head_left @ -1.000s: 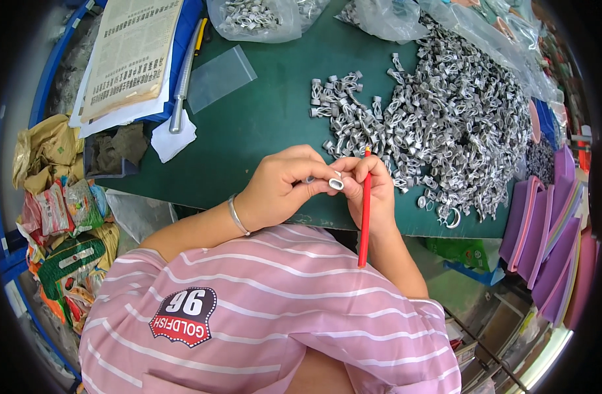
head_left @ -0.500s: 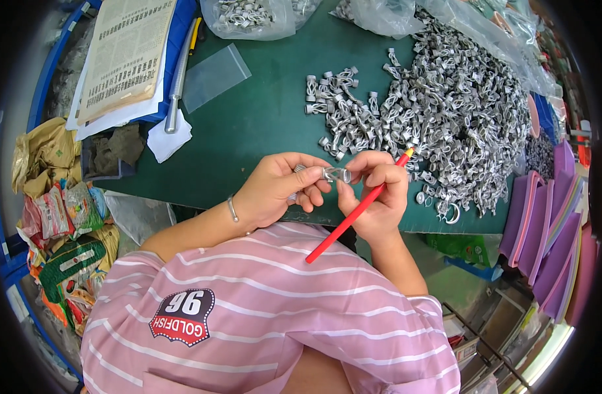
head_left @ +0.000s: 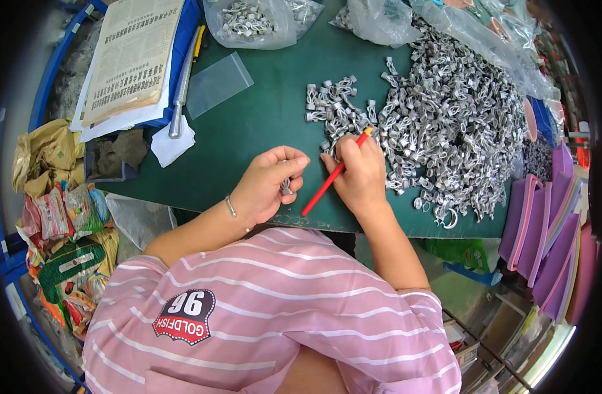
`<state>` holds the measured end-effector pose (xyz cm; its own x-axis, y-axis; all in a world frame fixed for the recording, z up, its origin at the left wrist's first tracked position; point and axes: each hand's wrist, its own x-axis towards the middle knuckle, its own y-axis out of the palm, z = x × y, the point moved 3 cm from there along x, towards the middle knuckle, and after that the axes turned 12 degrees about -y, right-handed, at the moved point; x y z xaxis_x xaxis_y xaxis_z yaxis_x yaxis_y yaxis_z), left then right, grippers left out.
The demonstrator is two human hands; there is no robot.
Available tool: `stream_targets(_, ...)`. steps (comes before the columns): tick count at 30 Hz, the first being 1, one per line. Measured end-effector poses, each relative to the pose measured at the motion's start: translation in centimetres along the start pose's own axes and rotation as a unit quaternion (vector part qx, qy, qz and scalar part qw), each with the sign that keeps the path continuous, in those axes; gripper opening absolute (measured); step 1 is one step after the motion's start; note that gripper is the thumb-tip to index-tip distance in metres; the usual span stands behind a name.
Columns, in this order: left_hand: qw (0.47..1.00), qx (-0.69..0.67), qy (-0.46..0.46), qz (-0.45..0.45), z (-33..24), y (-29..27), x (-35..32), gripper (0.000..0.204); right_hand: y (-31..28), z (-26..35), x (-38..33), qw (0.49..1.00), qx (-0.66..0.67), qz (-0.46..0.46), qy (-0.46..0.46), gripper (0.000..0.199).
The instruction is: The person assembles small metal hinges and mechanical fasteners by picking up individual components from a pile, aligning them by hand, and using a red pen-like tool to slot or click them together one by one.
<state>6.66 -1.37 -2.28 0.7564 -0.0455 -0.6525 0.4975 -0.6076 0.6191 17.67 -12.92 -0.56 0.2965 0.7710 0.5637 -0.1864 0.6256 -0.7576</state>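
Note:
My left hand [head_left: 267, 182] hangs over the table's near edge, its fingers curled around a small silver metal part [head_left: 286, 187]; the fingers cover most of it. My right hand [head_left: 358, 172] has moved to the edge of a smaller cluster of the same looped metal parts [head_left: 333, 102]. It grips a slim red pencil-like stick [head_left: 324, 190] with a yellow tip, lying aslant across the hand. Its fingertips point down at the table beside the cluster, and whether they touch a part is hidden. Right of this hand spreads the large heap of metal parts [head_left: 458, 111].
Clear plastic bags of parts [head_left: 248, 23] lie at the table's far side. At the left are a flat zip bag [head_left: 219, 85], a cutter knife [head_left: 181, 92], white paper [head_left: 172, 141] and a blue tray [head_left: 176, 46] under printed sheets. Purple foam pieces [head_left: 530, 223] stand at the right.
My right hand has moved away from the left hand, up and left to the small cluster, with the red stick still in it. The part held between both hands is no longer visible there.

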Motion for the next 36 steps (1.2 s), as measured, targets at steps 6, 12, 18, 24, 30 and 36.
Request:
stream_targets(6,0.991,0.106,0.066,-0.054,-0.4,-0.2,-0.4,0.023,-0.5,-0.2,-1.5,0.89,0.367,-0.148,0.226,0.023)
stream_targets(12,0.963,0.236,0.123,-0.05,-1.1,1.4,-1.2,0.02,0.2,1.0,-2.7,0.695,0.653,-0.148,0.261,0.021)
stream_targets(18,0.91,0.33,0.25,-0.016,-1.3,2.2,-1.9,0.016,0.1,1.5,-3.5,0.76,0.591,-0.165,0.215,0.027)
stream_targets(24,0.975,0.187,0.117,0.002,-0.6,1.6,-1.4,0.018,-1.8,2.3,-2.3,0.865,0.438,-0.223,0.097,0.037)
stream_targets(30,0.987,0.135,0.056,0.067,-0.2,1.7,-0.8,0.022,-2.6,3.5,-1.1,0.889,0.428,-0.163,0.004,0.037)
stream_targets(36,0.993,-0.08,-0.055,0.064,0.3,-0.6,0.0,0.02,-1.9,0.7,-2.6,0.966,0.221,-0.093,0.1,0.028)
